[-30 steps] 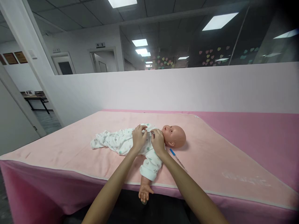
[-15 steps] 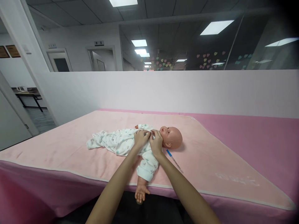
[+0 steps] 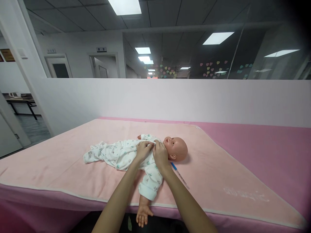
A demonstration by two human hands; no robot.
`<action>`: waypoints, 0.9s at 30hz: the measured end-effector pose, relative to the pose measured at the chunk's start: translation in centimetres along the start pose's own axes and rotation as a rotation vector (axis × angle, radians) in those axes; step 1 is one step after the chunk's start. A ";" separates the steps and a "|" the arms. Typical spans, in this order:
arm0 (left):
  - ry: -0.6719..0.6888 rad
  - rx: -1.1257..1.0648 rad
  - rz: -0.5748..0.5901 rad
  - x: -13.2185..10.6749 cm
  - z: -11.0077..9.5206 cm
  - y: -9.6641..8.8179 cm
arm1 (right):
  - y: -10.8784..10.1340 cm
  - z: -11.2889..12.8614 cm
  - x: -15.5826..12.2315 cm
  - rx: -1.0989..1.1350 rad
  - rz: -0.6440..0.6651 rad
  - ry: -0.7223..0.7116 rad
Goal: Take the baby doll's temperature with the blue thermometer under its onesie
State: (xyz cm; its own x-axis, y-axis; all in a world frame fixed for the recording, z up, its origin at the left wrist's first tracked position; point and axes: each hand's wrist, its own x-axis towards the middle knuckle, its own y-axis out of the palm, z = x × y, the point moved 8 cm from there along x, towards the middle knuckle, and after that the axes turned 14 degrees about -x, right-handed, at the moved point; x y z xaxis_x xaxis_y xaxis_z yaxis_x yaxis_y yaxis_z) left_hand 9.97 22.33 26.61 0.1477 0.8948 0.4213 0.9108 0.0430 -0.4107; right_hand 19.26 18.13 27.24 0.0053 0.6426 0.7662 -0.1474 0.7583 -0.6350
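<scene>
The left hand (image 3: 144, 149) and the right hand (image 3: 160, 153) meet over the upper chest of a baby doll (image 3: 128, 154), fingers curled and fingertips nearly together on the front of its patterned white suit (image 3: 116, 155). Whether they pinch the cloth or only rest on it, I cannot tell: the tips are small in view, and anything between them is lost.

The doll lies on its back directly under both hands. Its legs stretch away past the left hand, the feet covered by the suit; its head (image 3: 177, 149) is just beyond the right hand, which hides the neck and collar. The near arm comes out between the person's forearms, and its bare hand (image 3: 143, 216) hangs over the table's near edge. Of the far arm, only part of the sleeve and a bit of the hand show.

Beside the right forearm, near the head, lies a slim stick with a blue end (image 3: 179, 174) — its pale end fades into the peach blanket (image 3: 218, 174), and its markings are too fine to read. The blanket's lettering is illegible too. Under it, a pink cover (image 3: 272, 152) runs off the right side. Beyond stand a white wall (image 3: 182, 100) and glass with heart-shaped stickers (image 3: 209, 70); the upper right corner is black.
</scene>
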 end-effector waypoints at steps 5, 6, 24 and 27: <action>-0.013 0.003 -0.083 0.0 -0.1 -0.4 | 0.4 -0.6 0.1 0.117 -0.090 0.060; -0.021 0.009 -0.102 0.0 -0.1 -0.5 | 0.4 -0.6 0.1 0.117 -0.098 0.046; 0.152 0.070 -0.155 -1.6 -1.4 -0.7 | 0.2 -0.1 -0.3 0.194 -0.050 -0.071; 0.182 0.118 -0.158 -2.1 -1.9 -0.7 | 0.1 -0.4 -0.4 0.223 -0.065 -0.038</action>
State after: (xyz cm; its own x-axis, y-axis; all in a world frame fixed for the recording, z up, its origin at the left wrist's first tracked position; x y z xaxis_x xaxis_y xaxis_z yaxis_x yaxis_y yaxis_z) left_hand 9.76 19.63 27.52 0.0842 0.7789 0.6214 0.8784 0.2364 -0.4154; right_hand 19.68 18.04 26.83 -0.0151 0.5857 0.8104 -0.3626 0.7521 -0.5503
